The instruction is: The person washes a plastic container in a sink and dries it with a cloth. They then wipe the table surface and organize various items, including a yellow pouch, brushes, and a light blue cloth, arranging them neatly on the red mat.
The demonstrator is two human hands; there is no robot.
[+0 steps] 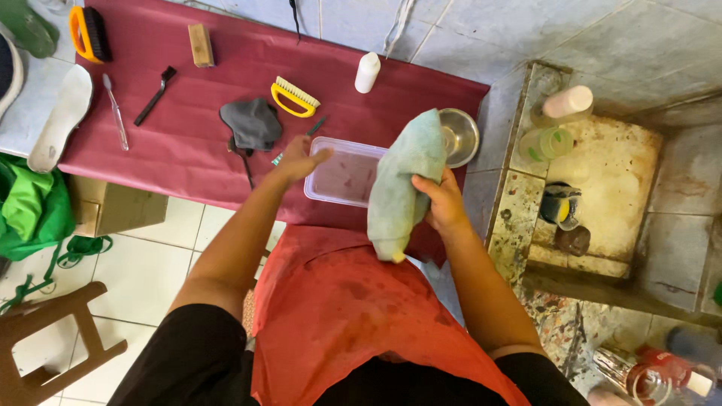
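Here the right hand (444, 203) grips a pale green shoe (404, 180) upright over the clear plastic tub (344, 174), keeping drips off the maroon surface (188, 143); the left hand (301, 159), open and empty, hovers at the tub's rim.

The pale green shoe (402, 184) in the right hand (444, 203) looks like soft matt suede or cloth, hard to tell which. The tub (344, 171) is clear, smooth plastic, the bowl (460, 135) shiny metal. The table (188, 158) has a matt maroon cover, and the sink (617, 173) is rough stained stone.
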